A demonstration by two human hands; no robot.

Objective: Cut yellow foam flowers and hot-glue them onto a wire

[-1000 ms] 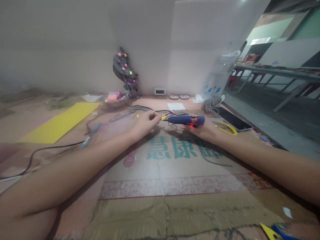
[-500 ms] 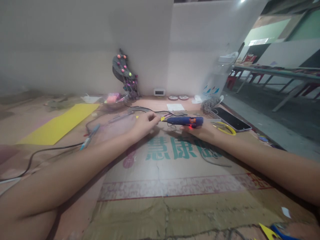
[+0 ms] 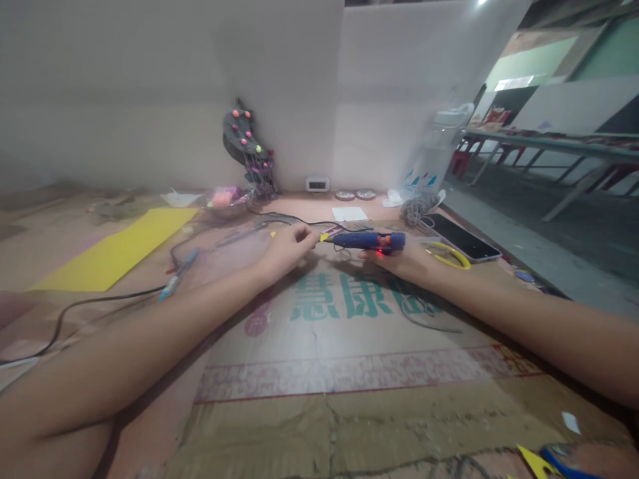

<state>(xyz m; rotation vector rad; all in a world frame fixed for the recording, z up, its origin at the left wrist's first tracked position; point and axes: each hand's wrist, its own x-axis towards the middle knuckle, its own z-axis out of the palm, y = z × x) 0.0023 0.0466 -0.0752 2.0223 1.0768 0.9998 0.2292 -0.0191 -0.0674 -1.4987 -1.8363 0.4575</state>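
My right hand (image 3: 387, 258) is wrapped round a dark blue hot glue gun (image 3: 362, 240), held level with its nozzle pointing left and a small red light glowing underneath. Facing it, my left hand (image 3: 294, 245) pinches a small yellow paper piece (image 3: 324, 237) between thumb and fingertips. The nozzle tip is at that piece; whether they touch is too small to tell. Both hands are above a cardboard sheet (image 3: 319, 352) printed with green characters. Thin grey wire (image 3: 432, 326) lies on the cardboard below my right hand.
A yellow paper sheet (image 3: 120, 249) and a blue pen (image 3: 178, 274) lie left, beside a black cable (image 3: 100, 298). At right are yellow-handled scissors (image 3: 452, 255), a phone (image 3: 464, 237), grey yarn (image 3: 418, 209) and a water bottle (image 3: 434, 150). A moon-shaped decoration (image 3: 244, 136) stands against the wall.
Hands, glue gun and yellow piece keep nearly the same position to each other. The whole view has shifted very slightly.
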